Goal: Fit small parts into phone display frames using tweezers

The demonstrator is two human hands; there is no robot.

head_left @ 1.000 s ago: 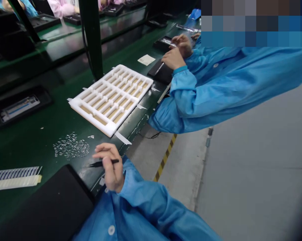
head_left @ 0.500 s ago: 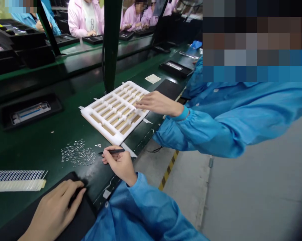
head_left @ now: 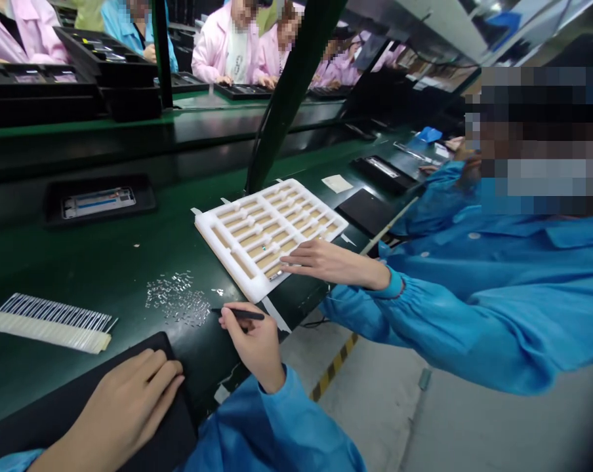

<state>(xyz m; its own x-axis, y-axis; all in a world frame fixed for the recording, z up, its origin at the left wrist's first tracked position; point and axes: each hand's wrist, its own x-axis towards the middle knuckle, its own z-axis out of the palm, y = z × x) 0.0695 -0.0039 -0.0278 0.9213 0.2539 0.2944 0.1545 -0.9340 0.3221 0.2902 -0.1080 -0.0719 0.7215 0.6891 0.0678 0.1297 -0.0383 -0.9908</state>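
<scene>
My right hand [head_left: 252,337] pinches a pair of black tweezers [head_left: 250,314], their tip low at the right edge of a scatter of tiny shiny metal pieces [head_left: 178,298] on the green table. Resting over a flat black pad or tray [head_left: 146,357] at the lower left is my left hand [head_left: 124,393]. Its fingers are bent and drawn together; whatever lies under the fingertips, if anything, is hidden. Left of the scatter lies a row of thin silver strips on cream tape [head_left: 50,324].
A white slotted foam tray [head_left: 257,288] is taped to the table beyond my right hand. Over its near right side is a co-worker's hand [head_left: 321,259]. A black tray with a phone-like frame [head_left: 100,202] sits behind the scatter. A green post [head_left: 286,98] rises behind the foam tray.
The view has turned, so the table appears shifted right. My left thumb and fingers have come closer together. The co-worker's hand has moved toward the foam tray's near edge.
</scene>
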